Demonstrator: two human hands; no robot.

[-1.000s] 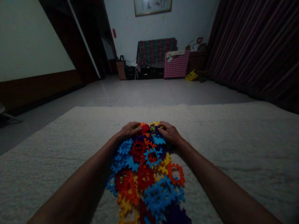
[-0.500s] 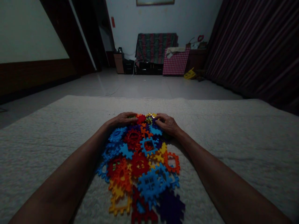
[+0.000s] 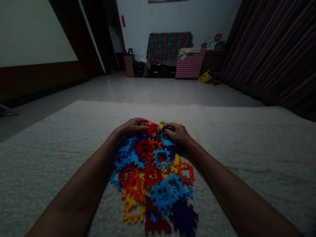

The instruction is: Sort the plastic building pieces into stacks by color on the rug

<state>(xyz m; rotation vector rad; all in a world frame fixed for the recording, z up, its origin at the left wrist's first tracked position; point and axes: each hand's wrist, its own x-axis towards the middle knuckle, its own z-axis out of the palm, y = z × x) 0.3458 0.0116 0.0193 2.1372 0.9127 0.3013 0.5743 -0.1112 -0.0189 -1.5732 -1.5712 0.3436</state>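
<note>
A heap of interlocking plastic building pieces (image 3: 161,192) in red, blue, orange, yellow and purple spreads over the pale quilted cover (image 3: 234,144). At the heap's far left, my left hand (image 3: 134,126) curls round the edge pieces, its thumb against a red piece (image 3: 151,128). A bit of green shows between its thumb and fingers. Across from it, my right hand (image 3: 179,133) is bent round the far right edge, fingertips at a dark purple piece (image 3: 164,130). A yellow-green piece (image 3: 161,125) lies between the hands. Some fingertips are hidden by the pieces.
Nearest me in the heap lie a purple piece (image 3: 184,217) and a yellow square frame (image 3: 134,213). Past the cover's far edge is a tiled floor (image 3: 158,92), with a cloth-draped stand (image 3: 170,49) at the wall. A dark striped curtain (image 3: 274,49) hangs right.
The view has shifted, so the heap and both hands appear slightly farther right. A green piece between the hands shows more clearly now. Both hands stay at the heap's far end.
</note>
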